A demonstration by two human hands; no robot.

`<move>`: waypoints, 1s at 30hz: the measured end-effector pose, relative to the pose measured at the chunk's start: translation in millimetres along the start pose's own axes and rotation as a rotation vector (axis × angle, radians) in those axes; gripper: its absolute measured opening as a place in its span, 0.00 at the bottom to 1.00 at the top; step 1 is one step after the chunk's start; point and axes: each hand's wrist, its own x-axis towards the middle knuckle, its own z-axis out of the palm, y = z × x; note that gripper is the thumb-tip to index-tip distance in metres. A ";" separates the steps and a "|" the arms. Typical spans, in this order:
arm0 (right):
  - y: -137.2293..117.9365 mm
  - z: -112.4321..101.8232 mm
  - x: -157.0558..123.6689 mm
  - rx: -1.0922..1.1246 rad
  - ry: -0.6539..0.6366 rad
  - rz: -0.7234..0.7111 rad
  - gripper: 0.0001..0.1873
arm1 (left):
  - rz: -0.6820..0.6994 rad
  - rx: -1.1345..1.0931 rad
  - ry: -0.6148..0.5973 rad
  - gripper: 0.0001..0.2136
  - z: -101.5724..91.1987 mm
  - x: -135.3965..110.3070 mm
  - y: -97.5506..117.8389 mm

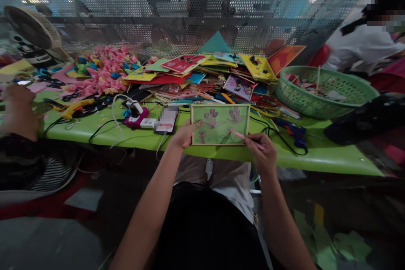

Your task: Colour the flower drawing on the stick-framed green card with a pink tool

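Note:
A framed green card (207,138) with several purple-pink flower drawings is tilted up at the table's front edge. My left hand (185,134) grips its left side, thumb over the front of the frame. In my right hand (264,152) is a pink pen (255,142), its tip at the lower right flower on the card. The right fingers are closed around the pen, close to the card's lower right corner. Left of the card lies a phone (166,119) beside a purple power strip (136,117). A blue glue gun (293,131) rests to the right.
Behind the card are piled colourful framed cards (185,62) and sticks. A green basket (329,107) stands at right, pink paper flowers (106,69) and a fan (33,29) at left. A co-worker's hand (19,97) is at far left; another person (360,38) sits at right. Cables cross the table.

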 end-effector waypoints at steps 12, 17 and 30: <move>-13.4 4.0 0.5 -0.057 -0.064 0.008 0.10 | -0.011 -0.018 0.017 0.30 1.6 -1.3 1.1; -10.2 4.4 1.1 -0.051 -0.051 -0.006 0.10 | -0.012 -0.018 0.013 0.33 2.1 -1.6 0.9; -5.9 3.8 0.6 -0.045 -0.052 -0.018 0.08 | -0.004 -0.015 -0.002 0.31 2.0 -2.1 0.7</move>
